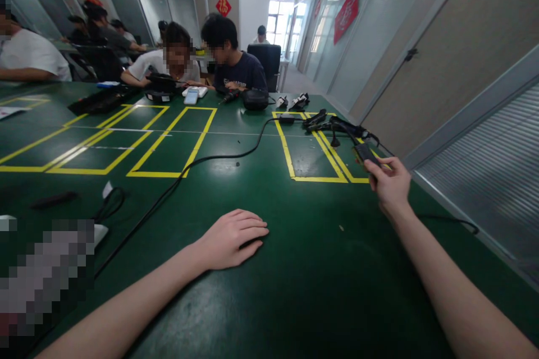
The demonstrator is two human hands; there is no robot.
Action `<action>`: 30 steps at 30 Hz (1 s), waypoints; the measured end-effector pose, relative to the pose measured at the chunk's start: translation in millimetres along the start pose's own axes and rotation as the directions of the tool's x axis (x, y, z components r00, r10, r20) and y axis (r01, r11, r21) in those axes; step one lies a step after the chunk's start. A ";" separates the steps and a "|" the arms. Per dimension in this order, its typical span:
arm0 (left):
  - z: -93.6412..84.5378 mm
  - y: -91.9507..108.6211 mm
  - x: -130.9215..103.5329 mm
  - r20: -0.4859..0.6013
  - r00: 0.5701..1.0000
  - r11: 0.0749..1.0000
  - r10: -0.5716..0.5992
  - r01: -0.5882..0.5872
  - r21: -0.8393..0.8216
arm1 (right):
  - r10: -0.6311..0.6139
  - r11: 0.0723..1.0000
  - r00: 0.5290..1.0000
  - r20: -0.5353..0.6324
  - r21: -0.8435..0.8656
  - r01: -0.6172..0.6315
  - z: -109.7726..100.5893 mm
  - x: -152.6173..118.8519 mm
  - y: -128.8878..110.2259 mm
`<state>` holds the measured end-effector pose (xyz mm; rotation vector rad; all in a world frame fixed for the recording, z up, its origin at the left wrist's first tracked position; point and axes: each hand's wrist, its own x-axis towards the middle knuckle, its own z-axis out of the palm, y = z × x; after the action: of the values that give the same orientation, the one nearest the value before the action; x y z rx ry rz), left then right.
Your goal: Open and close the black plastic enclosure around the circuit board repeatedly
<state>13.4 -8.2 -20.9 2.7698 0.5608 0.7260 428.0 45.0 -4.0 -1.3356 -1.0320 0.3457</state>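
Observation:
My left hand (236,237) lies palm down on the green table (303,269), its fingers extended and nothing held in them. At the right, my right hand (391,180) grips a small dark rectangular device (365,152) between thumb and fingers. Just beyond that device is a bundle of black cables (322,122) near the table's right edge. A long black cable (227,156) runs from a small black box (287,119) by the bundle across the table to the lower left, beyond my left hand.
Yellow tape rectangles (320,180) mark the tabletop. Two people sit across the table, near a black case (255,100) and a phone (191,95). A blurred, pixelated object (46,269) is at the lower left. A wall with blinds (488,146) stands at the right.

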 end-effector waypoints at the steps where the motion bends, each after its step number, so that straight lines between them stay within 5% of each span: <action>1: -0.4 -0.2 0.0 0.002 1.000 1.000 -0.007 0.007 -0.004 | -0.015 0.990 1.000 -0.025 -0.139 0.011 0.1 1.3 9.1; 4: -1.2 -0.6 -0.2 0.016 1.000 1.000 -0.016 0.016 -0.011 | 0.009 0.909 0.999 -0.044 -0.417 -0.027 -0.9 4.4 31.0; 9: -1.6 -1.9 -1.4 0.032 0.999 0.999 -0.038 0.038 -0.010 | -0.001 0.863 0.982 -0.189 -0.496 -0.095 -13.1 11.9 43.7; 26: -0.8 -2.3 -0.7 0.035 0.998 0.997 -0.060 0.062 -0.044 | -0.044 0.754 0.958 -0.282 -0.639 -0.154 -19.3 2.9 7.8; 30: -2.2 -1.4 -0.4 0.042 0.997 0.997 -0.059 0.061 -0.051 | 0.107 0.677 0.966 -0.237 -0.694 -0.245 -21.7 3.5 10.6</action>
<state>11.4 -6.8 -19.6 2.7003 0.6057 0.6602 450.2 36.7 -9.8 -2.1545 -0.9128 -0.0705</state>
